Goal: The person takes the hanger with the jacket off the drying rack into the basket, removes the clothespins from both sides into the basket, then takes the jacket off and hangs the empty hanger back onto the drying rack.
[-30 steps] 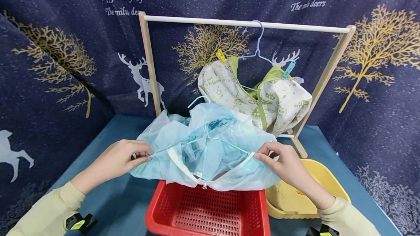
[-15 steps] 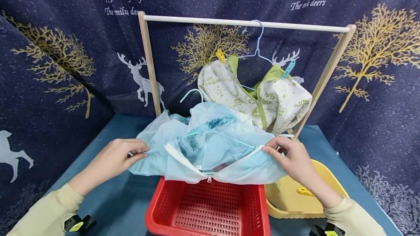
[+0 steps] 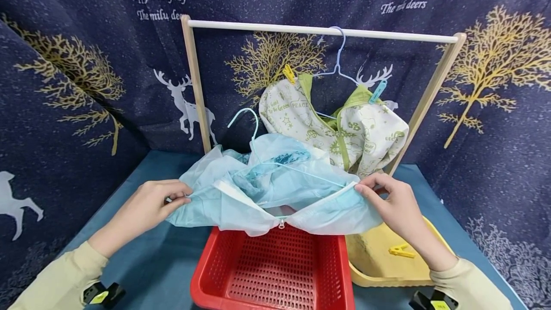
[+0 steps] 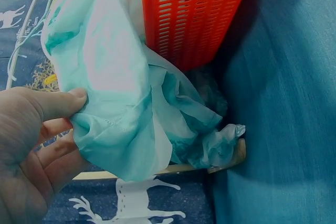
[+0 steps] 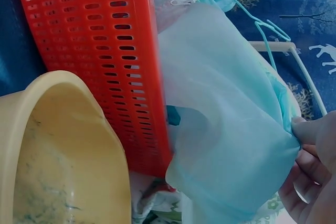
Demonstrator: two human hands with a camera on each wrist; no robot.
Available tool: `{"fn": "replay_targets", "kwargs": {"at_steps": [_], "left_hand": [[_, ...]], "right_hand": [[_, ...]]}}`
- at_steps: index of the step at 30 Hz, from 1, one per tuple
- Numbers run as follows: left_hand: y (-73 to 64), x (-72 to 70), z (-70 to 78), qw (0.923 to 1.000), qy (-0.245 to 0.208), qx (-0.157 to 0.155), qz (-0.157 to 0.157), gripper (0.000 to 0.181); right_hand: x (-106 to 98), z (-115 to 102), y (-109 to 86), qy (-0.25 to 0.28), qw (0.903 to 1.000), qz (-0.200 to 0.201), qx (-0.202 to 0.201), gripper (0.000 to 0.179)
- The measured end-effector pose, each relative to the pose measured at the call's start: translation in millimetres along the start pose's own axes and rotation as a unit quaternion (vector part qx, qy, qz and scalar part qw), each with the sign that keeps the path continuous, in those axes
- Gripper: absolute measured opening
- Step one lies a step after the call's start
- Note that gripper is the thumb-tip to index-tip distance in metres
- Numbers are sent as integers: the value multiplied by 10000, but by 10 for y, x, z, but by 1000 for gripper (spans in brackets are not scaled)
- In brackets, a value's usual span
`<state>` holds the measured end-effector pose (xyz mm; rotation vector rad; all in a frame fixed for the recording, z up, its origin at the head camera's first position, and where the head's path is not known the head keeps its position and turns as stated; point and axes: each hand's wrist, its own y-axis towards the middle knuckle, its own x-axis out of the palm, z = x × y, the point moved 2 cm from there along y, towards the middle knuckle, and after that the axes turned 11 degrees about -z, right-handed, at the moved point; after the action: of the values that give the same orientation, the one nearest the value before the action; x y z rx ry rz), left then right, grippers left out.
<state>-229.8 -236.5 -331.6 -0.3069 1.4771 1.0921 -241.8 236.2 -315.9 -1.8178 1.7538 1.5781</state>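
Observation:
A thin light-blue zip jacket (image 3: 258, 209) is spread over the back of the red basket, its white-edged zip opening toward the person. My left hand (image 3: 152, 202) pinches the cloth at the jacket's left side; in the left wrist view, thumb and fingers (image 4: 65, 103) grip a fold. On the other side my right hand (image 3: 393, 200) pinches the jacket beside the upper end of the white zip edge, and the right wrist view shows cloth between thumb and fingers (image 5: 310, 129). A light-blue hanger (image 3: 255, 133) lies inside the neck opening, its hook sticking up and pointing left.
Below the jacket stands a red perforated basket (image 3: 271, 271). To its right, a yellow basin (image 3: 366, 279) holds a yellow clothespin (image 3: 402, 251). Behind, a wood-and-white rack (image 3: 267, 27) carries a white-and-green printed jacket (image 3: 301, 118) on a blue hanger (image 3: 337, 61), fastened with clothespins.
My right hand has moved right and slightly up, drawing the jacket wider. The left hand has shifted slightly left. The hanger's hook has swung left and up, and the zip pull sits higher.

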Motion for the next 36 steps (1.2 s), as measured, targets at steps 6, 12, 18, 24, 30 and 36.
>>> {"fn": "replay_targets", "kwargs": {"at_steps": [6, 12, 18, 24, 30, 36], "left_hand": [[-8, 2, -10, 9999, -42, 14, 107, 19], [-12, 17, -20, 9997, -34, 40, 219, 19], [-9, 52, -27, 9997, -100, 0, 244, 22], [-12, 83, -34, 9997, -150, -75, 189, 22], [-8, 110, -24, 9995, -196, -136, 188, 24], [-19, 154, -33, 9992, -306, -200, 147, 23]], "right_hand": [[-34, -10, 2, 64, 9998, 139, 99, 8], [-67, -4, 15, 174, 9995, 198, 173, 4], [-72, 4, 27, 322, 9989, 215, 281, 6], [-58, 7, 27, 576, 9974, 197, 383, 6], [-35, 13, 24, 1198, 9903, 155, 691, 7], [38, 49, 23, 2455, 9619, -7, 1205, 10]]}}
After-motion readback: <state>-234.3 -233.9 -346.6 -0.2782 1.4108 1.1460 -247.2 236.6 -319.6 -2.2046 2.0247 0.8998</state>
